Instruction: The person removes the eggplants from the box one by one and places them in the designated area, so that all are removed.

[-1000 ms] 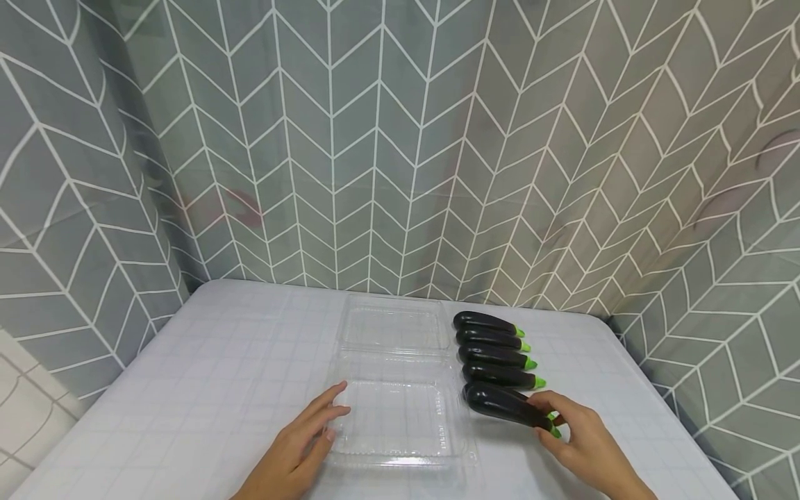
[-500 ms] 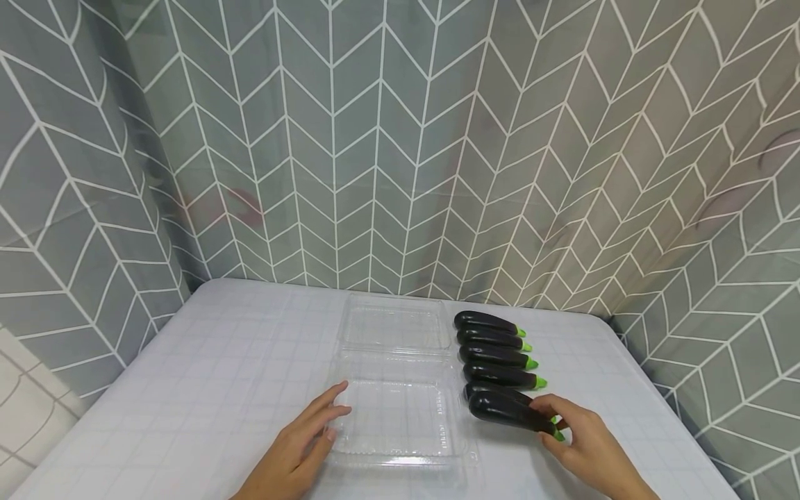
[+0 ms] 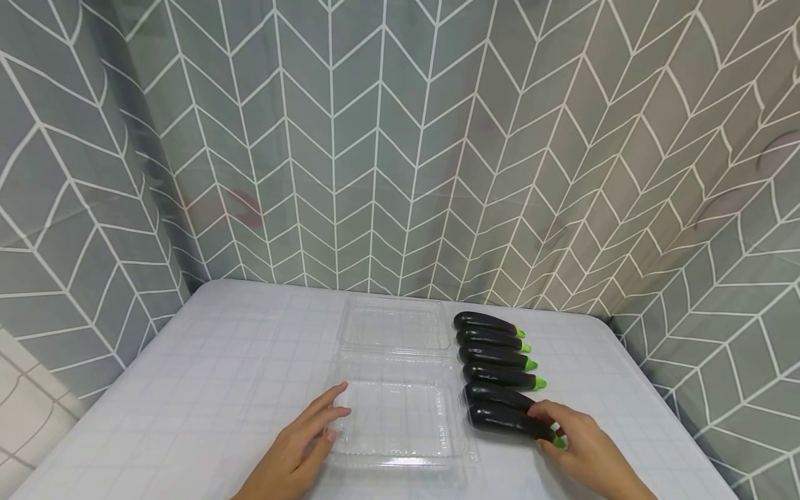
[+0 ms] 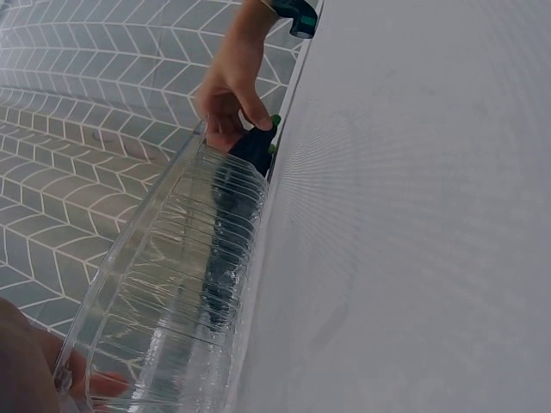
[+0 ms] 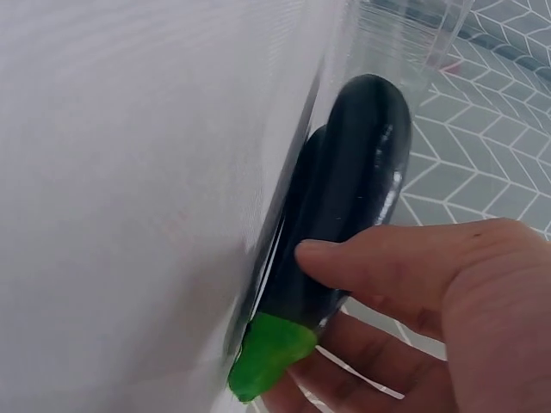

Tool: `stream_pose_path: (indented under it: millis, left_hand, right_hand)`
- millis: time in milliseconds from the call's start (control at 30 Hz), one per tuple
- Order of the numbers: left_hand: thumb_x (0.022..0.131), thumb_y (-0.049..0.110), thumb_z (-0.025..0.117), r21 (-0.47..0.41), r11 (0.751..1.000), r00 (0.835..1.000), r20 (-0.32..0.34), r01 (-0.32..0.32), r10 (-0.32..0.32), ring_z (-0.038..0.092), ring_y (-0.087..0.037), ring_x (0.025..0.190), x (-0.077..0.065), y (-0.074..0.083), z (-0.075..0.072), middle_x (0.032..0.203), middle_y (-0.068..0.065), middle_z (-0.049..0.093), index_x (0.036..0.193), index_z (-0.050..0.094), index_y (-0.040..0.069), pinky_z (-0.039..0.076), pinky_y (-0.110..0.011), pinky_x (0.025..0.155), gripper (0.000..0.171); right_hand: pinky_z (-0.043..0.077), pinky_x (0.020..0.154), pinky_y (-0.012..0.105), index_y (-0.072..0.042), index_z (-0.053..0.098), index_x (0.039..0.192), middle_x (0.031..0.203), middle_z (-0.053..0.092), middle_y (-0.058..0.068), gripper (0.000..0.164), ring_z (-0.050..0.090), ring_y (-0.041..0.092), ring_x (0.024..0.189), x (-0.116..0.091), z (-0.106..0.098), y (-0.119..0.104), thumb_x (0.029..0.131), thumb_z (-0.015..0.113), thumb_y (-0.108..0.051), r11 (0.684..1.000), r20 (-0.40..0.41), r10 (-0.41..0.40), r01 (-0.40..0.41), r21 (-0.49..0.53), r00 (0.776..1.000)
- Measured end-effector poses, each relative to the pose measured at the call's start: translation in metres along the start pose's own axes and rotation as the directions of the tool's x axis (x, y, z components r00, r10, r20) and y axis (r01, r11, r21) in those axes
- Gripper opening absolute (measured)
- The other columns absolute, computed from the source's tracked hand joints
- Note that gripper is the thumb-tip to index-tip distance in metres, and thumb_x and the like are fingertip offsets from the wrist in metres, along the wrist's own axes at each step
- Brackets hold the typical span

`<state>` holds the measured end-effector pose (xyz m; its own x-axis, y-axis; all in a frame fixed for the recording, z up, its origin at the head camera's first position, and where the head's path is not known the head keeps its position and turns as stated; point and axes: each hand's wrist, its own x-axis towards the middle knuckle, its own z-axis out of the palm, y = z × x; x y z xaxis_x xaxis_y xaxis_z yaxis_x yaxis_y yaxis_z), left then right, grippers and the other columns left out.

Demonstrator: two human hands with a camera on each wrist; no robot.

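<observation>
I see the right hand (image 3: 578, 444) low at the table (image 3: 187, 389) edge, fingers curled round the nearest eggplant (image 3: 506, 421), now lower and closer beside the clear clamshell container (image 3: 400, 417) than a second ago, while the left hand (image 3: 300, 444) rests flat, fingers relaxed, on the container's left rim.

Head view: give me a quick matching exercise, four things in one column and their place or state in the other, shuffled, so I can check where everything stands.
Things:
1. right hand
2. left hand
3. clear clamshell container
4. farthest eggplant

Place or state:
A. lies open and empty on the table
B. back end of the row, untouched
C. grips the nearest eggplant near its green stem
D. rests flat against the container's left edge

Pairs: 1-C, 2-D, 3-A, 4-B
</observation>
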<state>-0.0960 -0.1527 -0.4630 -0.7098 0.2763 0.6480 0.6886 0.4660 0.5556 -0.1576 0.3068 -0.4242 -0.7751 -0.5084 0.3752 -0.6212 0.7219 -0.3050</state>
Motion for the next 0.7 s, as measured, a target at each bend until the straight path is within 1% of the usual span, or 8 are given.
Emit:
stream_pose_path:
  millis: [67,200,267,400,567,700]
  left_hand:
    - [0.096,-0.009,0.063,0.001,1.000,1.000,0.001,-0.004,0.004,0.049,-0.027,0.140,0.0001,-0.0008,0.0000,0.158,-0.007,0.047,0.130,0.066,0.008,0.035,-0.013,0.108,0.038]
    - [0.096,-0.008,0.063,0.007,1.000,1.000,0.005,0.007,-0.007,0.049,-0.026,0.140,0.0000,-0.0009,-0.0003,0.158,-0.005,0.047,0.130,0.066,0.009,0.034,-0.013,0.108,0.038]
    - [0.096,-0.008,0.063,0.010,1.000,1.000,0.005,0.009,-0.009,0.049,-0.026,0.140,0.0000,-0.0009,-0.0002,0.158,-0.005,0.047,0.130,0.066,0.009,0.034,-0.013,0.108,0.038]
    - [0.096,-0.008,0.063,0.004,1.000,1.000,0.003,0.006,-0.006,0.048,-0.027,0.141,-0.0006,-0.0014,0.0002,0.158,-0.006,0.047,0.130,0.066,0.009,0.034,-0.013,0.108,0.038]
    - [0.096,-0.009,0.063,0.003,1.000,1.000,0.001,0.000,0.000,0.049,-0.027,0.141,-0.0008,-0.0014,0.0006,0.159,-0.006,0.046,0.130,0.066,0.009,0.035,-0.013,0.108,0.039]
    - [0.095,-0.010,0.063,0.004,1.000,1.000,0.000,-0.006,0.006,0.049,-0.027,0.140,-0.0004,-0.0018,0.0009,0.158,-0.007,0.046,0.130,0.066,0.009,0.036,-0.013,0.108,0.040]
  right_hand:
    - [0.054,0.062,0.029,-0.016,0.069,0.107,0.101,0.070,-0.005,0.042,0.059,0.001,0.079,-0.0005,-0.0007,-0.0003,0.074,0.089,0.000,1.000,0.027,0.014,-0.014,-0.003,1.000]
    - [0.056,0.065,0.030,-0.014,0.069,0.110,0.103,0.071,-0.002,0.039,0.061,0.003,0.081,-0.0004,-0.0027,-0.0017,0.078,0.088,-0.003,0.997,0.099,0.072,-0.072,-0.001,0.993]
    - [0.056,0.066,0.031,-0.013,0.070,0.111,0.105,0.071,-0.001,0.038,0.061,0.003,0.082,-0.0003,-0.0033,-0.0022,0.078,0.088,-0.004,0.996,0.115,0.088,-0.088,-0.001,0.989]
    - [0.057,0.067,0.031,-0.012,0.070,0.111,0.107,0.072,0.001,0.038,0.063,0.004,0.084,-0.0006,-0.0027,-0.0020,0.078,0.088,-0.004,0.996,0.108,0.084,-0.083,-0.013,0.991]
    - [0.058,0.071,0.033,-0.013,0.071,0.112,0.110,0.072,0.002,0.039,0.066,0.009,0.091,-0.0015,-0.0016,-0.0021,0.078,0.089,-0.006,0.996,0.099,0.075,-0.071,-0.048,0.992]
    - [0.059,0.074,0.035,-0.014,0.072,0.111,0.110,0.072,0.001,0.042,0.067,0.012,0.095,-0.0023,0.0002,-0.0014,0.075,0.090,-0.007,0.995,0.056,0.039,-0.034,-0.099,0.998]
